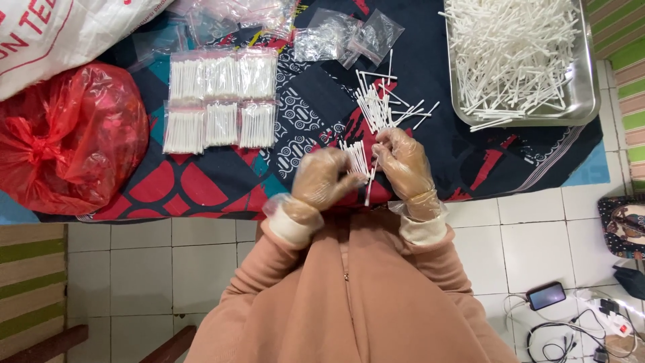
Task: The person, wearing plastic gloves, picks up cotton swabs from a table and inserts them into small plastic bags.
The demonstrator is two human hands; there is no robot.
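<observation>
My left hand (324, 180), in a clear plastic glove, grips a small bundle of white cotton swabs (357, 158). My right hand (404, 166), gloved too, pinches at the same bundle, with one swab hanging down at its thumb. Just beyond the hands lies a loose pile of swabs (380, 105) on the dark patterned cloth (222, 178). At the far right stands a metal tray (586, 101) heaped with many more swabs.
Several filled clear packets of swabs (222, 101) lie in two rows at left. Empty clear bags (346, 37) lie at the top. A red plastic bag (67, 134) and a white sack (60, 33) sit far left. A phone (545, 295) and cables (571, 333) rest on the tiled floor.
</observation>
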